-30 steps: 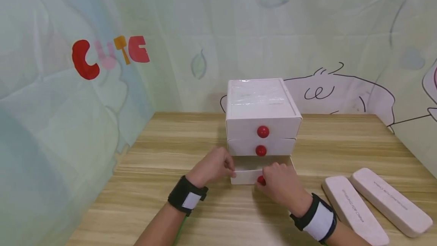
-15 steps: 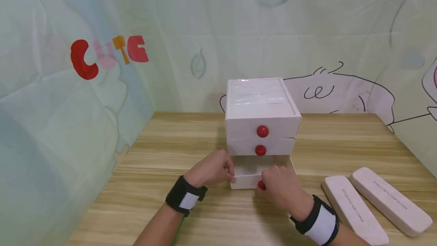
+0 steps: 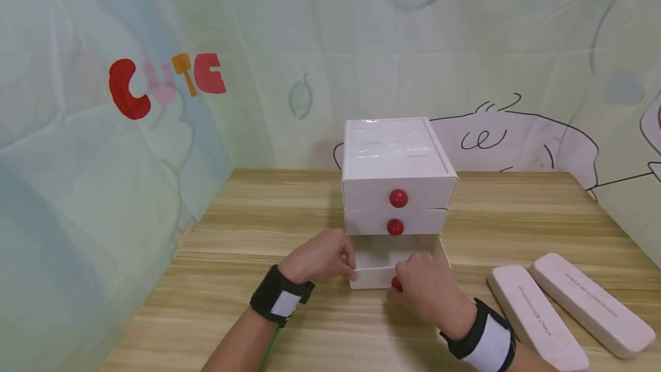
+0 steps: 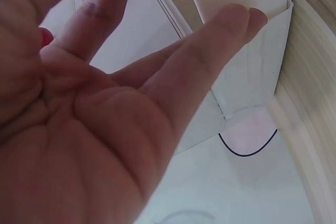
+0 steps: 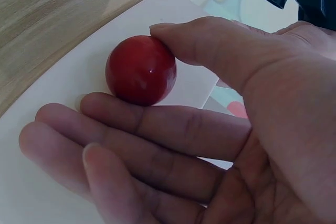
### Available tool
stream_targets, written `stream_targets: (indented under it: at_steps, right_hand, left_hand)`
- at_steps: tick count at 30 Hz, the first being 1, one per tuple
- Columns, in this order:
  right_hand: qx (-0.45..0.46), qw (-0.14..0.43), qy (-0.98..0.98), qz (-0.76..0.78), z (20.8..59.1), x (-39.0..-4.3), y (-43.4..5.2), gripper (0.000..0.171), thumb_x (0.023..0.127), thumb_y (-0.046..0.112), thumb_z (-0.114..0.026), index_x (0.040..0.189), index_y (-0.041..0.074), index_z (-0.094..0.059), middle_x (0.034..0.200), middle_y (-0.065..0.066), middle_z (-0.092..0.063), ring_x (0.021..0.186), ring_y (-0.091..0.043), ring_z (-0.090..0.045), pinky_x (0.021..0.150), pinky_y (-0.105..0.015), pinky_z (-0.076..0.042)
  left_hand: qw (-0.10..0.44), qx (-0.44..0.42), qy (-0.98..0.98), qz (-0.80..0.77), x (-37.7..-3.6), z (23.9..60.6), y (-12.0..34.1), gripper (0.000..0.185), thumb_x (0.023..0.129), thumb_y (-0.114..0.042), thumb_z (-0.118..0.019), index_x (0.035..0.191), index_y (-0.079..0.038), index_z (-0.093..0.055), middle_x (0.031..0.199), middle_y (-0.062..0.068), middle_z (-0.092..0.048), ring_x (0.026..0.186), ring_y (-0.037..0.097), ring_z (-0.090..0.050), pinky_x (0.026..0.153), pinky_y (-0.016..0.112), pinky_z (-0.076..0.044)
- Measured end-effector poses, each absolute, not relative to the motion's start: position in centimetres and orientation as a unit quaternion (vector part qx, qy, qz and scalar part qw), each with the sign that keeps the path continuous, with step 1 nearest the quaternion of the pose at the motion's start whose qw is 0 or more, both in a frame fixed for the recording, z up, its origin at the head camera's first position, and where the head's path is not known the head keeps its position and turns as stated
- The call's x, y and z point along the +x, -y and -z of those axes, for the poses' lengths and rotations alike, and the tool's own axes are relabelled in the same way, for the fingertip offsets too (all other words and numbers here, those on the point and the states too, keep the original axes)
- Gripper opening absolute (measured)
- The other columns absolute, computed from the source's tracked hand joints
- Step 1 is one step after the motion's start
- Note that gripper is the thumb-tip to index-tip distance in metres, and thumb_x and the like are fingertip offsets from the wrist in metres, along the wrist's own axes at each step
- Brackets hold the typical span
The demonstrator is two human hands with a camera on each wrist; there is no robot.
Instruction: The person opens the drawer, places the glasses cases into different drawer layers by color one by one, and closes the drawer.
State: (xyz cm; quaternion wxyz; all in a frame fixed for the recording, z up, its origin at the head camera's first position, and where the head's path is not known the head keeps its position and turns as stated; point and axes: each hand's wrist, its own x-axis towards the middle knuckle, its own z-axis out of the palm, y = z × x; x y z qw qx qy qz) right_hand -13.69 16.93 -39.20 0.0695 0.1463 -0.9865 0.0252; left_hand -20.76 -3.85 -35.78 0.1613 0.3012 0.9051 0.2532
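Found the bottom drawer (image 3: 379, 268) drawn out toward the near side of the white three-drawer chest (image 3: 397, 174), its red knob (image 5: 140, 70) pinched between thumb and forefinger of the right hand (image 3: 427, 291), while the left hand (image 3: 320, 257) gripped the drawer's near-left corner with curled fingertips (image 4: 239, 17). Stood on a wooden table (image 3: 258, 228) with two white cases (image 3: 568, 309) near right, against a pale cartoon-printed backdrop (image 3: 165, 82) lettered "CUTE".
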Motion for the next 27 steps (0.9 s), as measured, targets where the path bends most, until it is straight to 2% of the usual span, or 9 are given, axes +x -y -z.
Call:
stream_targets:
  at_steps: [9,17,27]
  right_hand:
    - [0.157,0.086,0.984,-0.019,39.31,-13.69,-16.94,0.049,0.079,0.03,-0.087,0.055,0.016,-0.047,0.05,0.005,-0.037,0.05,-0.012,-0.037,0.048,-0.027,-0.021]
    - [0.161,0.067,0.984,-0.022,38.97,-13.45,-16.97,0.046,0.08,0.033,-0.087,0.056,0.016,-0.051,0.049,0.006,-0.037,0.048,-0.011,-0.037,0.049,-0.026,-0.021]
    - [0.176,0.081,0.98,-0.033,39.01,-12.97,-16.95,0.049,0.079,0.029,-0.086,0.054,0.017,-0.046,0.05,0.008,-0.033,0.048,-0.01,-0.034,0.047,-0.026,-0.018]
  left_hand:
    - [0.168,0.299,-0.903,-0.258,-20.81,35.81,3.84,0.015,0.08,-0.01,-0.086,0.069,-0.013,-0.076,0.079,-0.004,-0.062,0.073,0.013,-0.05,0.058,0.024,-0.039]
    - [0.179,0.302,-0.901,-0.254,-20.92,35.69,3.83,0.017,0.077,-0.011,-0.089,0.067,-0.014,-0.076,0.08,-0.005,-0.062,0.078,0.014,-0.051,0.062,0.025,-0.038]
    - [0.177,0.317,-0.897,-0.254,-20.74,35.85,3.91,0.017,0.075,-0.011,-0.09,0.066,-0.013,-0.076,0.079,-0.003,-0.061,0.079,0.014,-0.051,0.063,0.025,-0.037]
